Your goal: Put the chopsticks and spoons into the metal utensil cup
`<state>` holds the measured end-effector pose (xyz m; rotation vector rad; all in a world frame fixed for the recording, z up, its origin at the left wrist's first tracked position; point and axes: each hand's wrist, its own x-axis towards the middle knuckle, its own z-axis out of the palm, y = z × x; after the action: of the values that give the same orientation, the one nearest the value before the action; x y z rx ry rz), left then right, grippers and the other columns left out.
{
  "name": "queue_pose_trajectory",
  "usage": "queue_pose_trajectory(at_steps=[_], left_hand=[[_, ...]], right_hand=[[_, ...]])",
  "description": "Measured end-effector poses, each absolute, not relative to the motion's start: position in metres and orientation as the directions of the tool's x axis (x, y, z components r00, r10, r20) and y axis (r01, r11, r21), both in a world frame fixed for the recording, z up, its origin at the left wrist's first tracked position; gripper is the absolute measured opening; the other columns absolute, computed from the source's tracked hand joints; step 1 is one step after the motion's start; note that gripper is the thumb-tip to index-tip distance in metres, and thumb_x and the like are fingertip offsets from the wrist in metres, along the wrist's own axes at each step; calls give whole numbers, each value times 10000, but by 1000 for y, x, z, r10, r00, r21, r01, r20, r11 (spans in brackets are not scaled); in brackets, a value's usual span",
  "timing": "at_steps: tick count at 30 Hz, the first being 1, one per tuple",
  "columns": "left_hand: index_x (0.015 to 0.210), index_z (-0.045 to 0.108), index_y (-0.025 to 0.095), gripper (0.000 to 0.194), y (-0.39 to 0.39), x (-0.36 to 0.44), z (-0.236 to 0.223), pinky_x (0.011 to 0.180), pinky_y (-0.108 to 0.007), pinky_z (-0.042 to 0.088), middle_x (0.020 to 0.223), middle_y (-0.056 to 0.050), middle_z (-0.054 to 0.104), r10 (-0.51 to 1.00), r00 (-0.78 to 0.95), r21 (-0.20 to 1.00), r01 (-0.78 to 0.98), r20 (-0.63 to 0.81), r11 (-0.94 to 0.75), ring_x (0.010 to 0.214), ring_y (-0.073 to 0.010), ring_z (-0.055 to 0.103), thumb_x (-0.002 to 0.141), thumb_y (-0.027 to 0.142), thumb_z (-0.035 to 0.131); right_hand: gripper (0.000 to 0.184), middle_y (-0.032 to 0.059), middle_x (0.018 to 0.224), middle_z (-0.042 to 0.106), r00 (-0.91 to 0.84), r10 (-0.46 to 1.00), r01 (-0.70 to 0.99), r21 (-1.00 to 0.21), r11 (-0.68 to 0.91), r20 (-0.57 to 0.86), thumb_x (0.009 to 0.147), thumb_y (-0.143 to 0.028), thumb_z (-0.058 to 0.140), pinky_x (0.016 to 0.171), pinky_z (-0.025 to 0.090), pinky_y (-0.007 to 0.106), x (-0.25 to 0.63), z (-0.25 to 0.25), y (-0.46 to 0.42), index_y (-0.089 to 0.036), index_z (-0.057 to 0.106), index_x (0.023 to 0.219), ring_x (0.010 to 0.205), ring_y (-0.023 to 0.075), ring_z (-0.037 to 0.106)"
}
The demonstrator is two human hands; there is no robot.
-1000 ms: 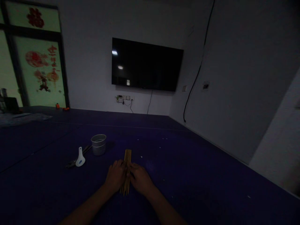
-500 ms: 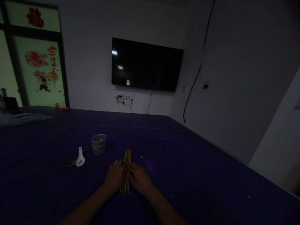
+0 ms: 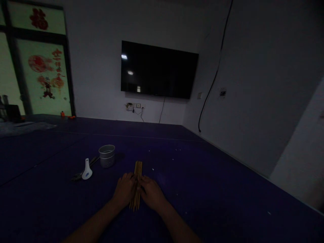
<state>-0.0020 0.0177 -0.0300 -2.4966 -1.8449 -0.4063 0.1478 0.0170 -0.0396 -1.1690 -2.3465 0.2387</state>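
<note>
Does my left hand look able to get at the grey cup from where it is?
Likely yes: nothing visible stands between your left hand and the grey cup, though the hand would first have to leave the sticks it touches.

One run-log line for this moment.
left hand: touching sticks | right hand: touching sticks | gray cup: upright | white spoon: left of cup

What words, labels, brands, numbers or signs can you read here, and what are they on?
"福": a red character on the glass pane above the door.
Too blurred to read surely: the column of red characters on the door.
Too small to read: the blue mark on the white spoon; it may not be lettering.
None readable on the sticks, cup or television.
</note>
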Motion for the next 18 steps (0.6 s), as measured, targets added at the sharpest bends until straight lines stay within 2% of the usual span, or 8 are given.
queue_pose_trajectory(at_steps=[14,18], left_hand=[[1133,558,198,342,19,-3,-31,830,-340,396,1179,-86,563,936,265,197,929,232,-312,1052,-215,510,918,216,292],[1047,569,190,299,20,-3,-29,835,-333,393,1103,-85,580,929,256,227,920,268,-319,1004,-199,526,910,207,303]], right_hand=[[358,104,1257,566,-494,794,713,-358,603,353,880,-208,436,1034,335,365,148,-39,17,-165,559,1213,1184,219,492],[346,84,1211,591,-485,805,712,-380,590,342,869,-188,441,978,389,358,148,-37,16,-204,571,1190,1156,219,512]])
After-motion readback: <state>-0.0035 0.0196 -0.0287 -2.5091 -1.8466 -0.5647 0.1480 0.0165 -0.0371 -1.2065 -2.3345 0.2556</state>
